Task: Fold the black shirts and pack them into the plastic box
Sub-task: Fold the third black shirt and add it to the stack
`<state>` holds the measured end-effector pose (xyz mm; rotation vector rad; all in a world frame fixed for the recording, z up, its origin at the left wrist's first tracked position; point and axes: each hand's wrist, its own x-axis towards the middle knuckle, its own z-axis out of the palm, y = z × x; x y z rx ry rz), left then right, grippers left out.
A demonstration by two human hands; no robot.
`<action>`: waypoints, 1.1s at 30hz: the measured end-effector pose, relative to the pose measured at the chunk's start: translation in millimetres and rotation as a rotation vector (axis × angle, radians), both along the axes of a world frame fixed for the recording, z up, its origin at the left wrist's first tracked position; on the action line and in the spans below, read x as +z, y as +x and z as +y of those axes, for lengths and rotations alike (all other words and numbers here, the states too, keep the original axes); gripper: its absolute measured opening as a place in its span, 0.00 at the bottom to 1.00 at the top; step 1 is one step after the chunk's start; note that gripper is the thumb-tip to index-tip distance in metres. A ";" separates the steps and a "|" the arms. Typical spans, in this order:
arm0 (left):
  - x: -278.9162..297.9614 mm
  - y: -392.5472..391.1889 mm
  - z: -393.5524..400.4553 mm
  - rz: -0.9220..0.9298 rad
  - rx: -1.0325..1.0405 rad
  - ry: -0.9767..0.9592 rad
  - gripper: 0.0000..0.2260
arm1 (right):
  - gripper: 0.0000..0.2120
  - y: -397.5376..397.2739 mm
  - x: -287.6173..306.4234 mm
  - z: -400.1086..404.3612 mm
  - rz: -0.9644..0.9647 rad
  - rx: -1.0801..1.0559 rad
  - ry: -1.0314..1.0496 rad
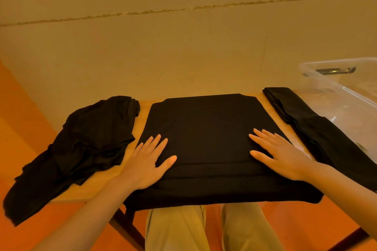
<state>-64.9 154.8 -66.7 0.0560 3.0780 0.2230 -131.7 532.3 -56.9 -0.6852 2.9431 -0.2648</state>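
Shirts lie on three sides of my hands. Under both palms I see the folded black shirt (206,128), a flat square on the middle of the small wooden table (142,112), its near edge hanging over the table's front. My left hand (150,161) presses on its near-left part with fingers straight and spread wide; my right hand (279,155) presses on the near-right part the same way, fingers flat and fanned. Neither hand holds anything.

Out to the left of my left hand, just beside it, a crumpled black shirt (81,149) sits in a loose heap, spilling over the table's left edge and drooping toward the floor. To the right of my right hand, a folded black strip of shirt (318,128) runs along the table's right edge, close to the flat one but apart from it. Beyond that strip, farther right, stands the clear plastic box (334,79), with a dark latch on its far rim; I cannot tell whether the strip touches it.

Below the hands, a person's legs in beige trousers (212,230) show under the table. An orange floor (24,112) lies around, and a plain pale wall (183,36) with a rough horizontal seam rises right behind the table.
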 end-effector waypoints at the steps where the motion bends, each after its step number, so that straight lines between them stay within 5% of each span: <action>1: 2.9 -3.2 1.6 -0.006 0.016 0.026 0.42 | 0.38 -2.8 3.0 -2.5 -0.012 -0.006 0.005; 5: 9.9 -25.5 4.4 -0.002 0.059 0.056 0.34 | 0.38 -18.9 8.9 -14.6 -0.047 -0.040 0.024; 18: 11.0 -67.4 -3.8 -0.011 0.068 0.042 0.31 | 0.30 -52.9 8.5 -23.1 -0.005 -0.080 0.010; 25: 20.0 24.7 -3.4 0.069 -0.265 0.189 0.34 | 0.35 12.0 9.3 7.0 0.014 0.105 -0.063; 33: -6.6 88.2 -47.3 0.205 -0.317 0.117 0.29 | 0.32 64.0 10.5 50.6 0.065 0.107 -0.090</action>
